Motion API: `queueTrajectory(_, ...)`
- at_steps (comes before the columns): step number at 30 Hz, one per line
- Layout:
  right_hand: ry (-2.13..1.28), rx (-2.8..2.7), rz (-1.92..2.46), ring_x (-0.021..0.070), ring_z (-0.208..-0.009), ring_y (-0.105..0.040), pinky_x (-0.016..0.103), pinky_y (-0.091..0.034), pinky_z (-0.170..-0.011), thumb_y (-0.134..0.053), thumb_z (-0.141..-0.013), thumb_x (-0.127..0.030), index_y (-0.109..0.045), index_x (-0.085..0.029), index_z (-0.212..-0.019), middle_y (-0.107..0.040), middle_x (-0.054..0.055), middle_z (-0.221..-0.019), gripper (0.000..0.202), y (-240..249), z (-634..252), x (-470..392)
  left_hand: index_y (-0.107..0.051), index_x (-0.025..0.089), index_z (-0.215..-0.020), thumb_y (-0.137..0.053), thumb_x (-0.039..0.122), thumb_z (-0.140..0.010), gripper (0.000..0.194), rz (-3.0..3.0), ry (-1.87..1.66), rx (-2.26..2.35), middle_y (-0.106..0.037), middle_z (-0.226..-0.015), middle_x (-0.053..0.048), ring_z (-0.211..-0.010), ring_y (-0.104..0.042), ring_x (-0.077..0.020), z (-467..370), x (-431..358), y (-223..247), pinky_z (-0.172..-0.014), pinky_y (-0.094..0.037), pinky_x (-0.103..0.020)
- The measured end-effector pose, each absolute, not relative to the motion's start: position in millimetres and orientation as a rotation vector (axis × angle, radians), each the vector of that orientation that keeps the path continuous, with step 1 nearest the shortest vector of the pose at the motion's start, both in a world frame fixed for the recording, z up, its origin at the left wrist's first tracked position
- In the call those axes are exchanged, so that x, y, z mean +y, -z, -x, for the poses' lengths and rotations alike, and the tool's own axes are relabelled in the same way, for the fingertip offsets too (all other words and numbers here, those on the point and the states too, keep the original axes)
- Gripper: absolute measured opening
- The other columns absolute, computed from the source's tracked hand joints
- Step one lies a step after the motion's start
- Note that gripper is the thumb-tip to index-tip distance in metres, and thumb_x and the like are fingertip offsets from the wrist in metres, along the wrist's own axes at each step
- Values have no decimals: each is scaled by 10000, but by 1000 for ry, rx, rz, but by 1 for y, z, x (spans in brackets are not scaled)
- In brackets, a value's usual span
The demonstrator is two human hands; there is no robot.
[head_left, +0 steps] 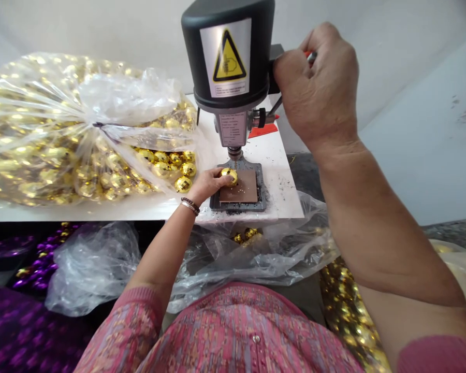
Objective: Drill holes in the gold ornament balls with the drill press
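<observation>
Between the fingers and thumb of my left hand (208,185) is a shiny gold faceted ball (229,176). It sits over a brown square board (241,187) on the grey base (236,206) of a bench drill press (229,57). The thin drill bit (235,165) points down right beside or behind the ball; I cannot tell whether they touch. Up at the right of the machine's black head, my right hand (320,88) is wrapped around the feed handle (311,57), most of which the fingers hide.
A big tied clear bag (97,124) of gold balls fills the table's left side. Dark shavings litter the white tabletop (285,199). A red object (263,130) lies behind the drill. Below the front edge, an open plastic bag (252,259) holds gold balls; purple balls (42,259) lie lower left.
</observation>
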State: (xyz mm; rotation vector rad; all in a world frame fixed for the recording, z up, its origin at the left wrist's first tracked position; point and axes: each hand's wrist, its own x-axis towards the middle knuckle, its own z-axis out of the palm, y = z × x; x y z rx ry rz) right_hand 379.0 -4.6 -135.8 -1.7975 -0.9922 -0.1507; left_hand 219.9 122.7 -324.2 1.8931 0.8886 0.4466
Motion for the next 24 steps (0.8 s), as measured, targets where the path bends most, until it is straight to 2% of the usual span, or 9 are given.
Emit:
queueTrajectory(7,139,-987,1803,79,-628,-152,273,-171,-673,-507,-977,-120,-238,-192,-691,-226,-67,-618,399,136,-378,-3,-798,171,-1083,-754,443,-772,416,-1875,-442,856,-779,-965,-25,-855,-661,-168,-222,125,327,-811,-524,-271)
queueTrajectory(11,139,-1007,1801,81,-627,-156,273,-170,-669,-492,-972,-123,-237,-200,-701,-241,-67,-625,380,138,-379,-5,-770,172,-1158,-773,428,-774,462,-2063,-436,875,-759,-934,-18,-847,-666,-178,-226,118,327,-788,-524,-270)
queueTrajectory(13,136,-1012,1800,78,-627,-165,266,-178,-672,-489,-974,-129,-237,-201,-703,-247,-68,-631,377,138,-378,-6,-770,161,-1151,-800,377,-752,455,-2208,-446,902,-755,-979,-43,-914,-679,-209,-230,112,324,-845,-540,-298)
queueTrajectory(16,129,-1008,1790,74,-626,-177,264,-192,-673,-517,-965,-136,-247,-200,-698,-242,-69,-623,386,137,-376,-8,-765,157,-1179,-836,290,-707,495,-2362,-489,928,-735,-1195,-107,-1114,-673,-262,-236,104,321,-1018,-527,-353)
queueTrajectory(18,121,-1016,1771,71,-618,-187,263,-198,-668,-532,-954,-141,-257,-200,-698,-246,-73,-611,380,139,-376,-10,-746,160,-1237,-835,280,-712,545,-2356,-487,945,-719,-1264,-121,-1151,-668,-267,-238,102,321,-1057,-517,-370)
queueTrajectory(21,145,-1052,1697,61,-602,-202,253,-227,-664,-540,-923,-156,-268,-204,-706,-268,-78,-611,350,150,-376,-15,-729,149,-1273,-815,302,-742,559,-2256,-455,908,-759,-1150,-98,-1044,-694,-246,-238,104,327,-972,-549,-356)
queueTrajectory(24,216,-1099,1568,53,-589,-238,243,-307,-669,-548,-873,-242,-310,-207,-743,-308,-70,-640,273,175,-375,-23,-724,147,-1272,-810,298,-741,559,-2124,-471,834,-778,-1089,-66,-980,-699,-219,-237,106,334,-887,-558,-315)
